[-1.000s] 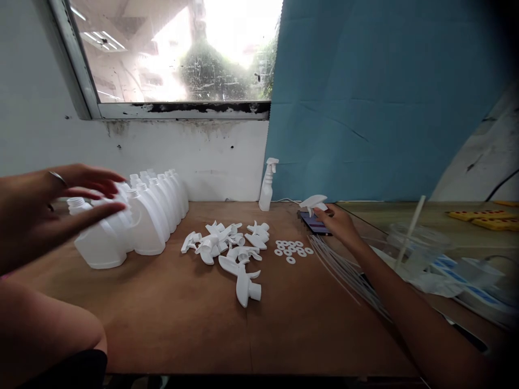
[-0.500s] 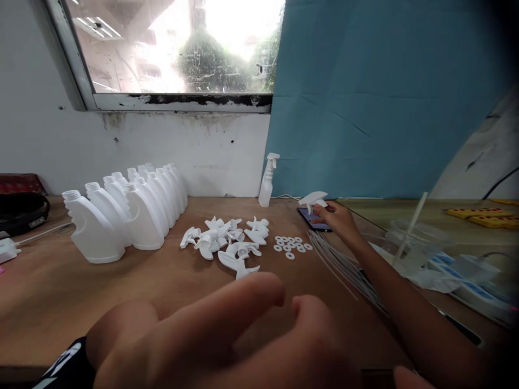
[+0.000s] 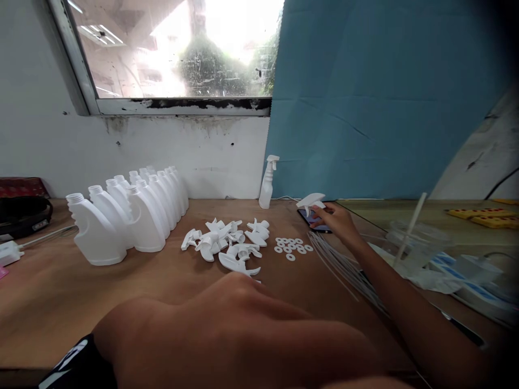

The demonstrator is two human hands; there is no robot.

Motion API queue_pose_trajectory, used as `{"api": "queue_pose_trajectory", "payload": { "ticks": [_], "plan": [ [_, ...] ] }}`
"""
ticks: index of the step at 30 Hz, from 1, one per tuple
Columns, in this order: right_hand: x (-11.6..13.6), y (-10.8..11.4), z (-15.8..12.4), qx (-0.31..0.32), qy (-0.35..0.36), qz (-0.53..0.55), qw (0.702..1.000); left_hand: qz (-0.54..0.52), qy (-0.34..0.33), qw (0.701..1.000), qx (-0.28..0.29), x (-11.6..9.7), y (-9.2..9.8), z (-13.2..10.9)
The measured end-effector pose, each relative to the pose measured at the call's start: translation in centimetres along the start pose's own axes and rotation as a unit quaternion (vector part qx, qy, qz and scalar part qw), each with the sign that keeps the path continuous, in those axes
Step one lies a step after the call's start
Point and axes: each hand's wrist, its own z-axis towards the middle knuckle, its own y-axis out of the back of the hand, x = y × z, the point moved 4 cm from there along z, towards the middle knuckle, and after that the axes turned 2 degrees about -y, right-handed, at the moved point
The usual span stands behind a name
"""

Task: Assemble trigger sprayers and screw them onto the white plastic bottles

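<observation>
Flat brown worktop [image 3: 73,308]: against stained white wall [image 3: 198,148]
Metal-framed window [image 3: 162,54]: smeared, beside creased blue sheet [image 3: 365,97]
Your right hand [image 3: 337,219]: grips white plastic trigger head [image 3: 311,200] above worktop
Your left hand [image 3: 247,329]: grip cannot be determined

Single camera on person's head, above near edge of brown tabletop [image 3: 73,308], facing forward, tilted down. Wide view takes in window [image 3: 227,59] and white wall [image 3: 219,156] ahead to left, blue sheet [image 3: 365,108] ahead to right, tabletop across lower half. Right hand [image 3: 338,219] seen at middle range; bottles [image 3: 148,219] likewise, at left. What looks like left arm [image 3: 227,335], badly blurred, crowds lower foreground, close to lens. Frame darkens at right-hand corners.
</observation>
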Motion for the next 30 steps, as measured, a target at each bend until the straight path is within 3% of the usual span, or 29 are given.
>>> {"api": "queue_pose_trajectory", "payload": {
  "ticks": [2,5,9,11,15,17,22,25,30],
  "plan": [
    [0.6,-0.3,-0.5,0.017,0.011,0.037,0.999,-0.032,-0.024,0.999,0.0,1.2,-0.7,1.4],
    [1.9,-1.0,-1.5,0.049,0.051,0.073,0.995,-0.118,-0.068,0.991,-0.004,4.7,-3.4,3.5],
    [3.7,-2.2,-3.3,0.077,0.119,0.033,0.989,-0.204,-0.04,0.978,0.02,10.9,-7.7,4.3],
    [4.3,-2.8,-4.3,0.096,0.142,0.018,0.985,-0.226,-0.001,0.974,0.03,13.5,-8.7,4.0],
    [4.9,-3.9,-6.3,0.132,0.182,0.015,0.974,-0.242,0.028,0.97,-0.015,16.6,-8.3,3.8],
    [5.2,-4.3,-7.4,0.119,0.239,-0.015,0.964,-0.285,0.032,0.956,-0.06,17.5,-7.7,4.1],
    [5.9,-5.6,-10.9,0.088,0.447,-0.083,0.886,-0.467,0.033,0.868,-0.164,19.0,-7.2,4.5],
    [6.1,-6.3,-12.9,0.103,0.508,-0.058,0.853,-0.505,0.016,0.848,-0.16,19.5,-7.3,4.3],
    [6.1,-7.5,-15.5,0.132,0.57,-0.073,0.808,-0.52,0.012,0.84,-0.152,20.2,-7.1,3.9]
  ]
}}
